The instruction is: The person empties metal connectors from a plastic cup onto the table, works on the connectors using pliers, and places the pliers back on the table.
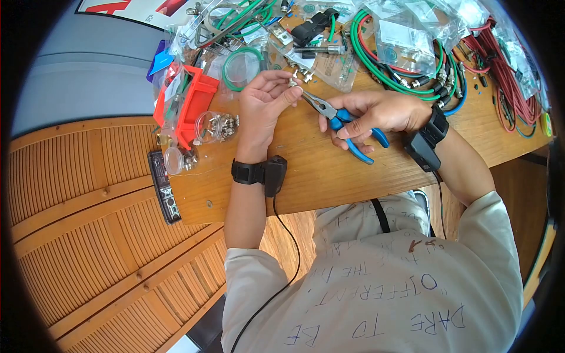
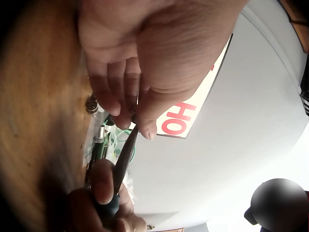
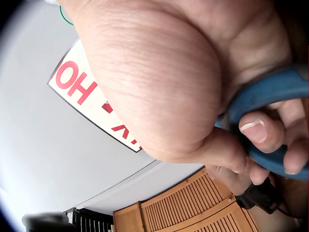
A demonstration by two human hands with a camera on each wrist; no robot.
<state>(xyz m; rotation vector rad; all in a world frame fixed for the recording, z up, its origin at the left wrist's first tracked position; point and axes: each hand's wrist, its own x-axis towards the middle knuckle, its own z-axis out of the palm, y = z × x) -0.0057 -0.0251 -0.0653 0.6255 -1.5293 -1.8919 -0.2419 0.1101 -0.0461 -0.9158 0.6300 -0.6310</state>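
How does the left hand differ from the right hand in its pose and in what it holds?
The left hand pinches a small piece at its fingertips; the right hand curls round the blue handles of the needle-nose pliers. The left hand reaches away from the body, while the right hand reaches across toward the left. Both wear a black wrist device.

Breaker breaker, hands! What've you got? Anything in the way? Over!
Left hand pinching small metal part. Right hand gripping needle-nose pliers, tips by left fingertips. Green cables lie clear beyond.
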